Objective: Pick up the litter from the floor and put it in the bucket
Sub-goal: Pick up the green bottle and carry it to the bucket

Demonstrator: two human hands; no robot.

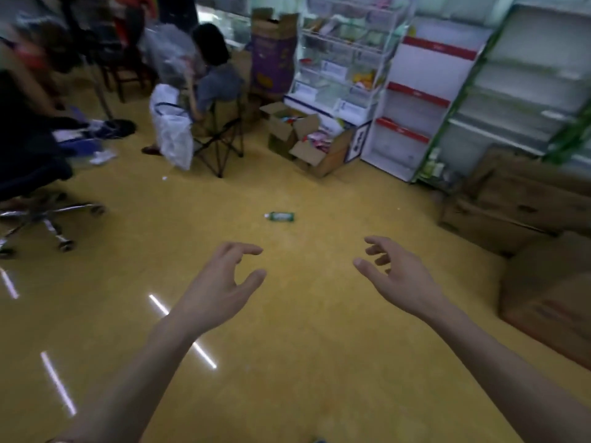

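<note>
At far left an office chair [48, 199] is standing on the yellow floor [287, 362]. My left hand [217, 282] is reaching forward, fingers [246, 251] spread and grasping nothing. Beyond and between my hands, a small green bottle [279, 216] is lying on its side. My right hand [396, 276] is reaching too, fingers loose and empty. Cardboard boxes [524, 212] are sitting at right.

both bare hands reach forward over the yellow floor [287, 362], the left hand [220, 282] and right hand [396, 276] empty with fingers [252, 250] loosely spread. a small green bottle [279, 216] lies on its side on the floor beyond them, well apart from both. cardboard boxes [307, 142] sit open farther back near a white shelf [422, 100].
</note>
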